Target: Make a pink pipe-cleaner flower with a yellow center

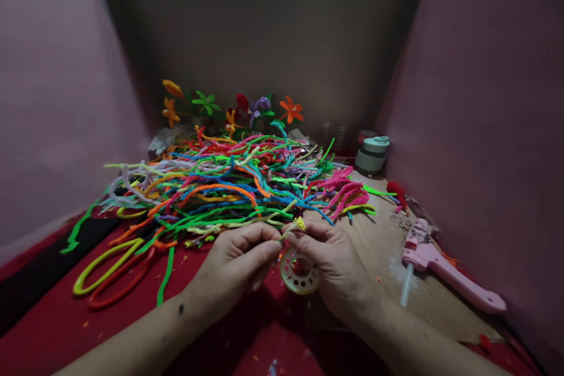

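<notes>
In front of me, my left hand [251, 255] pinches the thin stem of a small bunch of yellow flower stamens [300, 223]. The bunch tilts up to the right, its bead-like tips standing above the fingertips. My right hand [332, 258] closes thumb and finger at the same stem, just below the yellow tips. A roll of tape [288, 282] with a holed, pale core hangs under the right hand, against its curled fingers. Any strip between roll and stem is too small to make out. Just beyond both hands lies a large heap of coloured pipe cleaners [211, 194].
Finished pipe-cleaner flowers [291, 109] stand behind the heap. On the right, a pink glue gun [458, 282] with a clear glue stick rests on a brown board [383, 235]. A mint-lidded jar [372, 155] is farther back. Scissors with yellow and red handles [108, 267] lie left.
</notes>
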Tool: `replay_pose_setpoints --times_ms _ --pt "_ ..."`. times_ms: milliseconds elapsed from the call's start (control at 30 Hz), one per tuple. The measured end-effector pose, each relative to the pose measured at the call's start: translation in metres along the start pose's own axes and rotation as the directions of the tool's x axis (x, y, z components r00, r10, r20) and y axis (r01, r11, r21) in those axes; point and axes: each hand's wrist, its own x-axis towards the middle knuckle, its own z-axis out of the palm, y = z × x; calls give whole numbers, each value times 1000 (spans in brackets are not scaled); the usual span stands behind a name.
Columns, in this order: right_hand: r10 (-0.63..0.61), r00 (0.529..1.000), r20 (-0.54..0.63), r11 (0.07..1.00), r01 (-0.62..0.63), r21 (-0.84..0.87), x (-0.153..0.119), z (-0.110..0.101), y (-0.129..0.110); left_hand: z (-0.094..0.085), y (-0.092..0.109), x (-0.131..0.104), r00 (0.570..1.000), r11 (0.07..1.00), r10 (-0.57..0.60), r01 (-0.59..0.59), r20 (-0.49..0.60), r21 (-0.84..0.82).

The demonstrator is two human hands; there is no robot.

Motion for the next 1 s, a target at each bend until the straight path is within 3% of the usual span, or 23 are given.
replay_pose_setpoints --times_ms 167,267,367,400,467,567,667,733,833,1000 --pt "-8 998 69 999 11 -40 -1 -5 1 -1 1 2 989 964 -69 99 130 -245" --pt "-10 996 90 998 16 -61 0 -6 -1 -5 -4 6 942 874 -120 250 313 -417" --pt "-29 997 74 996 35 -82 1 -5 -4 -8 -7 9 885 800 -137 364 445 -477" --pt "-25 998 57 995 30 -91 2 -5 -4 -8 -7 10 887 810 -141 359 440 -463" --pt "-19 1000 -1 994 19 -110 3 -6 -3 -7 -6 10 930 890 -138 267 341 -370" --pt "-18 998 -62 991 9 -135 5 -7 0 -2 -2 6 998 999 26 -24 64 -27" --pt "-4 1000 -25 986 0 -170 4 -7 1 1 -1 1 966 940 255 -236 -49 247" --pt "-19 1000 -1 981 18 -195 2 -5 -1 2 -1 -1 974 951 222 -204 -52 233" --pt "-67 998 21 979 70 -190 1 -3 -6 1 1 0 1000 999 11 -12 20 50" --pt "-81 994 66 984 91 -150 0 -2 -9 -4 2 6 966 961 -125 174 226 -215"
